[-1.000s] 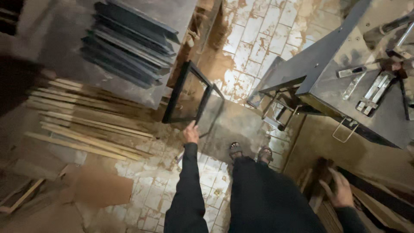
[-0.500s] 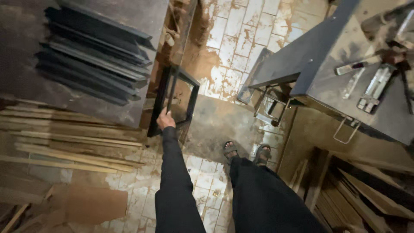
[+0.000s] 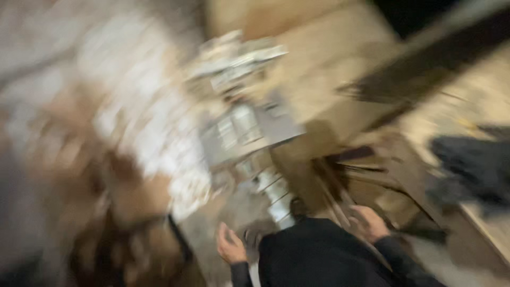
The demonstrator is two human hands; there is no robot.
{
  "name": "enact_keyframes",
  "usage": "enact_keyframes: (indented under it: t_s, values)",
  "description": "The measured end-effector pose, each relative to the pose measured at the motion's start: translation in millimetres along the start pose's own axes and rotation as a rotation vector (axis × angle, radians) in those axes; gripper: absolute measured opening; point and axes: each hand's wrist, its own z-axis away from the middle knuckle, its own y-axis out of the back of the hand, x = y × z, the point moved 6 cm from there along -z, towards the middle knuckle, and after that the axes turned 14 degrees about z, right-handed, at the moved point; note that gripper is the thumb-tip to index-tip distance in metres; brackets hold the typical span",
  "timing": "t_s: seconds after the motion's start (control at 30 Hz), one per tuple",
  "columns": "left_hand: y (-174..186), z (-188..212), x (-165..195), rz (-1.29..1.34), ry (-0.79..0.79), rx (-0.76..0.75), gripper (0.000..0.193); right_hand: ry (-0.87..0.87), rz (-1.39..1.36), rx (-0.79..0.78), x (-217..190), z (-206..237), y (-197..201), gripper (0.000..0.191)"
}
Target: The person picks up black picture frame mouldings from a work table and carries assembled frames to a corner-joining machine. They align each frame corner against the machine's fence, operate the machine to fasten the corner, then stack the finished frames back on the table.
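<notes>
A heavily motion-blurred view looking down from a person's head at a workshop floor. The person's left hand [image 3: 231, 245] hangs low at the bottom centre, palm turned inward, fingers [image 3: 223, 234] loosely curled and holding nothing that can be made out. The right hand [image 3: 371, 222] sits further right at about the same height, fingers [image 3: 361, 211] bent and relaxed, also empty as far as the blur allows. Both wrists end in dark sleeves [image 3: 396, 255], and dark trousers [image 3: 313, 252] fill the space between the hands. Just above the left fingertips and between the two hands stands a grey metal machine [image 3: 249, 133] with pale bars, smeared by the blur. Left of the left fingers runs a dark thin edge [image 3: 178, 239] beside pale, stained floor tiles [image 3: 143, 133]. Just above the right fingers lie brown wooden boards [image 3: 340, 175], and far right of them a dark bundle [image 3: 473, 165] rests on a light surface.
</notes>
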Motion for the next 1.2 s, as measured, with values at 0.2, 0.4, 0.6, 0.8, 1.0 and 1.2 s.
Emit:
enact_keyframes:
  t_s: [0.2, 0.4, 0.6, 0.8, 1.0, 1.2]
  values:
    - [-186.6, 59.4, 224.4, 0.391, -0.237, -0.821, 0.039, -0.124, -0.026, 0.446, 44.2, 54.3, 48.0, 0.033]
    - [-370.9, 165.2, 455.9, 0.524, -0.806, -1.296, 0.043, -0.509, -0.098, 0.765, 115.7, 106.7, 92.1, 0.033]
    - [-548.8, 321.9, 559.1, 0.395, -0.963, -1.552, 0.055, -0.864, -0.057, 0.942, 169.3, 189.5, 113.8, 0.025]
    - [-674.6, 404.4, 621.7, 0.149, -1.023, -1.506, 0.078, -1.197, 0.05, 0.964, 179.0, 271.9, 100.7, 0.024]
    - [-712.5, 440.4, 639.6, -0.215, -0.783, -1.608, 0.072, -1.561, -0.09, 0.931, 188.5, 330.7, 50.6, 0.029]
    - [-708.0, 469.3, 666.4, 0.257, -0.866, -1.629, 0.056, -1.413, 0.132, 1.06, 181.8, 329.9, 62.4, 0.032]
